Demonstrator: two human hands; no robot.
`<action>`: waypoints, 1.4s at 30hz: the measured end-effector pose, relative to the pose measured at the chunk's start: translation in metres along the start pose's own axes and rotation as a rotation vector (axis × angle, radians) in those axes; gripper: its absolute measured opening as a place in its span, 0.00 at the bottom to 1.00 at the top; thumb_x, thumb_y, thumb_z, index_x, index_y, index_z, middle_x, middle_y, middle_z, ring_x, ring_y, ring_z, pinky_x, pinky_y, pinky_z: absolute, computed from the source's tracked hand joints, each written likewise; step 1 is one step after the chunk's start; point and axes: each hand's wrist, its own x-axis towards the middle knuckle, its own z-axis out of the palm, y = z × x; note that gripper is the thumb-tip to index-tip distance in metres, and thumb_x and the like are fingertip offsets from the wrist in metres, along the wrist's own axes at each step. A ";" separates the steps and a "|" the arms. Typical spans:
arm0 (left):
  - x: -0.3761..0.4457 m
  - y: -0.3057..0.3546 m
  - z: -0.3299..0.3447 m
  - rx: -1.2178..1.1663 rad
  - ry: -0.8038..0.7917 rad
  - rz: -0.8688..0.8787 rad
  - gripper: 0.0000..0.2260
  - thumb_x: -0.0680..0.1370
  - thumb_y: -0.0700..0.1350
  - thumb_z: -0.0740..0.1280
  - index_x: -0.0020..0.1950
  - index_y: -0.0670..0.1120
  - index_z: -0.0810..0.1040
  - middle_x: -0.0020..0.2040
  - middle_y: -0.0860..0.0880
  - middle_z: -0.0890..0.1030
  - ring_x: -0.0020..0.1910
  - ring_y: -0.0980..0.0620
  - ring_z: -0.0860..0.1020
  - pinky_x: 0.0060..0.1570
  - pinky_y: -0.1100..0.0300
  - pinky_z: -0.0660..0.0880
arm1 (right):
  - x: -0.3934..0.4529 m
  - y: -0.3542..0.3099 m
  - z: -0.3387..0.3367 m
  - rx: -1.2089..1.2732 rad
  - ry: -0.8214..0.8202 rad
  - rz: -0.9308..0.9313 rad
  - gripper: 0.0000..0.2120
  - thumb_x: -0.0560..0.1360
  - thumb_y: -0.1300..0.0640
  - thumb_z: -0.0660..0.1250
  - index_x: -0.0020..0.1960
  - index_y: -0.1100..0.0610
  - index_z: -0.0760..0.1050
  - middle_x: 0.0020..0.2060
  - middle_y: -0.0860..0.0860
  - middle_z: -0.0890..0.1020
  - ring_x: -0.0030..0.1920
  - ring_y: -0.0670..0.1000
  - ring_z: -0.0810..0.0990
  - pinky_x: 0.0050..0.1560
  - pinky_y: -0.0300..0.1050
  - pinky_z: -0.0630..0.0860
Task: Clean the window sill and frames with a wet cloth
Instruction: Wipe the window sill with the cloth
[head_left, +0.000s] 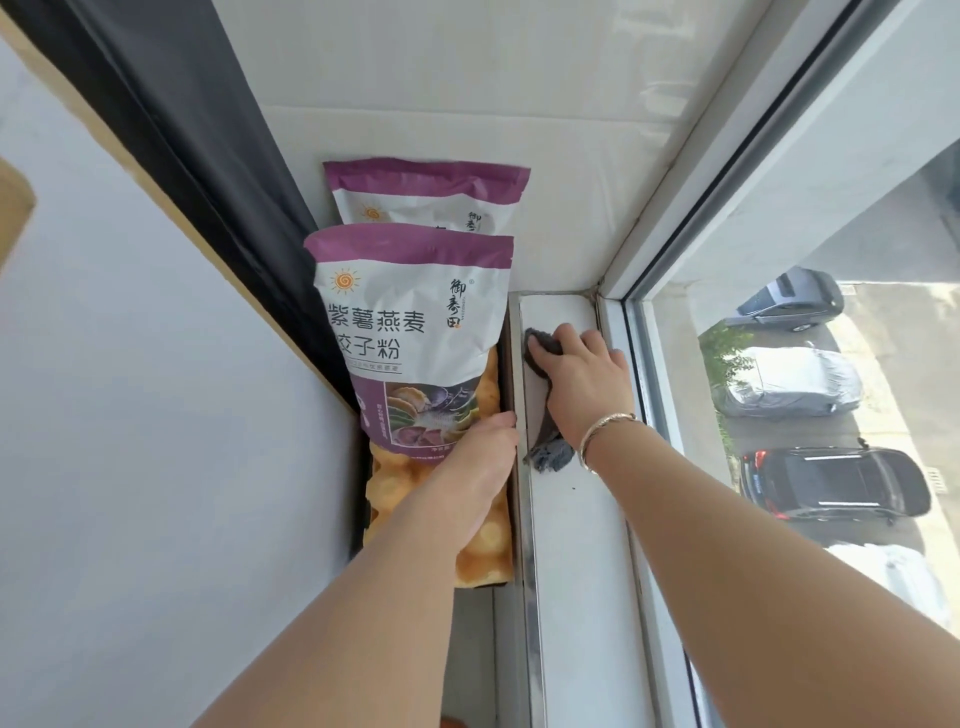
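Window sill wiping underway: right hand presses the grey cloth flat near its far corner, left hand steadies the bags, fingers hidden; next, draw the cloth nearward.

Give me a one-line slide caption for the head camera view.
Right hand presses a grey cloth on the white window sill while the left hand steadies a purple-and-white bag.

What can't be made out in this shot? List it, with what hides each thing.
Head view only:
- Sill under the cloth: hidden by the right hand; clean or not, unknown.
- Left hand: fingers curl out of sight at the front bag's edge; grip unclear.
- Rear bag: lower part hidden by the front bag.
- Small print on the front bag: too small to read.
- Sill's near end: cut off by the bottom edge.
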 end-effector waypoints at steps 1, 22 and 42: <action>0.002 -0.002 -0.001 0.018 0.001 -0.006 0.16 0.81 0.36 0.53 0.65 0.43 0.72 0.62 0.49 0.74 0.62 0.51 0.73 0.63 0.64 0.67 | 0.007 0.002 0.000 0.000 -0.016 0.005 0.29 0.75 0.62 0.59 0.74 0.47 0.60 0.63 0.50 0.67 0.62 0.56 0.64 0.59 0.49 0.64; -0.024 -0.017 0.002 -0.027 0.010 -0.049 0.17 0.83 0.38 0.52 0.70 0.43 0.69 0.66 0.47 0.74 0.62 0.49 0.72 0.51 0.67 0.64 | -0.052 0.000 0.005 0.303 -0.137 0.021 0.34 0.74 0.71 0.56 0.77 0.51 0.56 0.76 0.48 0.54 0.76 0.54 0.50 0.73 0.44 0.51; -0.087 -0.130 0.022 0.044 0.057 -0.008 0.14 0.82 0.39 0.52 0.42 0.51 0.73 0.44 0.56 0.71 0.55 0.52 0.69 0.45 0.64 0.65 | -0.161 -0.016 0.004 0.353 -0.225 0.055 0.36 0.74 0.73 0.54 0.76 0.47 0.56 0.77 0.49 0.45 0.77 0.52 0.44 0.74 0.46 0.53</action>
